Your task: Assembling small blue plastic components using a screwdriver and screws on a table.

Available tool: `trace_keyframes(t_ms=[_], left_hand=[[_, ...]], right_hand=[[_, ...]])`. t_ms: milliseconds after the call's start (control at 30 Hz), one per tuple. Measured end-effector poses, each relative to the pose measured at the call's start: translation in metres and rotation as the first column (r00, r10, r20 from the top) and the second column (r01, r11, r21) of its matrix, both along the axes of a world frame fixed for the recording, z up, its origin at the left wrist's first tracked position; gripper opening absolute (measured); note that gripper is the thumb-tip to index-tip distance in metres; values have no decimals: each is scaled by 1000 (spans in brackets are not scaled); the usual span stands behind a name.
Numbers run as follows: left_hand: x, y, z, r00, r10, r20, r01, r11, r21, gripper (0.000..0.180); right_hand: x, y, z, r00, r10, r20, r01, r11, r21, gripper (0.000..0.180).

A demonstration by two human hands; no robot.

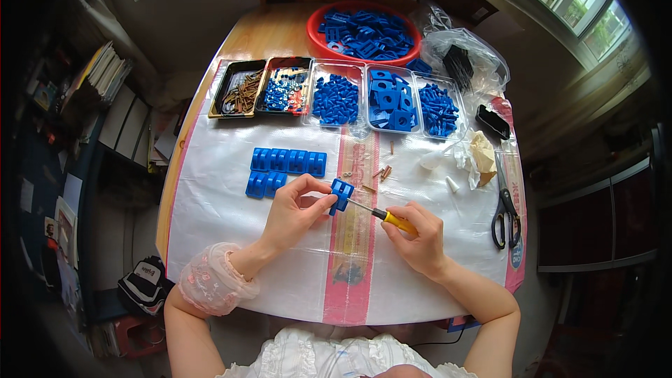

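Between the fingertips of my left hand [297, 208] is a small blue plastic block [341, 194], held above the sheet-covered table. My right hand [418, 238] is wrapped round the yellow and black handle of a screwdriver [396, 222]. Its metal shaft points left, and the tip meets the right side of the block; whether it sits in a screw there is too small to tell. Beyond my left hand stand two rows of similar blue blocks [288, 161]. A few brass-coloured screws [385, 172] lie loose just past the screwdriver.
Along the far side stand a black tray of screws [217, 108], a tray of small metal parts [285, 84] and clear boxes of blue pieces [336, 98]. Behind them is a red basin [315, 45] of blue parts. Black scissors [505, 217] lie at the right edge.
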State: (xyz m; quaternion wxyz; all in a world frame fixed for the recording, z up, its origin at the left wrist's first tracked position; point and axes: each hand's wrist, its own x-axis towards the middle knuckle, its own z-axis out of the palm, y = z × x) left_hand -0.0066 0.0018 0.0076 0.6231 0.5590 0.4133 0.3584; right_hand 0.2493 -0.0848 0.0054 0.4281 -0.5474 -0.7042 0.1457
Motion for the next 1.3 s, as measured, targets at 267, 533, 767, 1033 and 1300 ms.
trace_keyframes(t_ms=[267, 533, 767, 1033, 1300], left_hand=[[-1, 1, -3, 998, -38, 56, 41, 997, -63, 15], [-2, -1, -5, 996, -72, 46, 76, 994, -75, 15], [-2, 0, -5, 996, -55, 66, 60, 995, -84, 14], [-2, 1, -5, 996, -58, 72, 63, 996, -70, 15], [-3, 1, -7, 996, -55, 72, 60, 996, -61, 15]], right_hand=[[8, 2, 0, 997, 28, 74, -30, 999, 21, 24], [18, 5, 3, 991, 126, 41, -125, 992, -11, 28], [19, 8, 2, 988, 154, 18, -155, 987, 33, 29], [17, 6, 4, 992, 126, 34, -126, 992, 21, 19], [18, 5, 1, 989, 125, 79, -117, 988, -98, 15]])
